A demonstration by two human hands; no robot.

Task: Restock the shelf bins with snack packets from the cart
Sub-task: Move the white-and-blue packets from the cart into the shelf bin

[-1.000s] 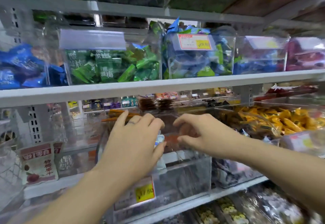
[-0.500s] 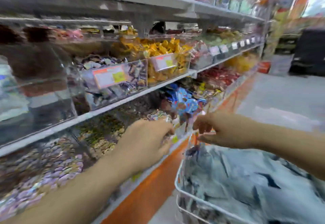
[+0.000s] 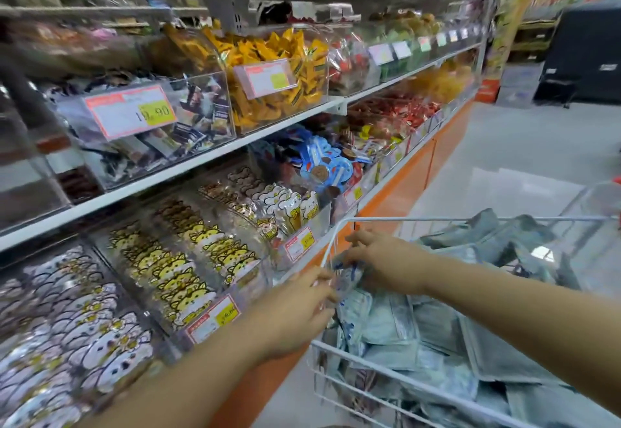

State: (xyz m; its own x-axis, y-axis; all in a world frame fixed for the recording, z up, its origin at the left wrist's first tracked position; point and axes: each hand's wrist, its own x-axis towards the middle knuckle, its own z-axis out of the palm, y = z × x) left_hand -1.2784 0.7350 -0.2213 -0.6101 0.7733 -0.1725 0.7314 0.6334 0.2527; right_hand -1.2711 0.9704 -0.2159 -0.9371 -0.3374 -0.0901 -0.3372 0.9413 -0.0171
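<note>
Cart [image 3: 437,218], near corner: right hand [image 3: 386,259] pinches a packet [image 3: 349,274]; left hand [image 3: 295,313] grip unclear. Advised: gather several flat, lift clear of rim.

Snack packets [image 3: 389,323] pale grey-blue; cart [image 3: 437,218] white wire; bin sweets [image 3: 295,54] — yellow; shelf base [image 3: 400,192] orange.

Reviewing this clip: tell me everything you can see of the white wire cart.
The white wire cart stands at lower right in the aisle, close beside the shelf unit's orange base. Thin white-coated wires, metal by the look, form its rim and open sides. It is heaped with pale blue-grey packets. At its near left corner the right hand reaches in, fingers curled on a blue-printed packet; the left hand is at the wire side there, contact blurred.
</note>
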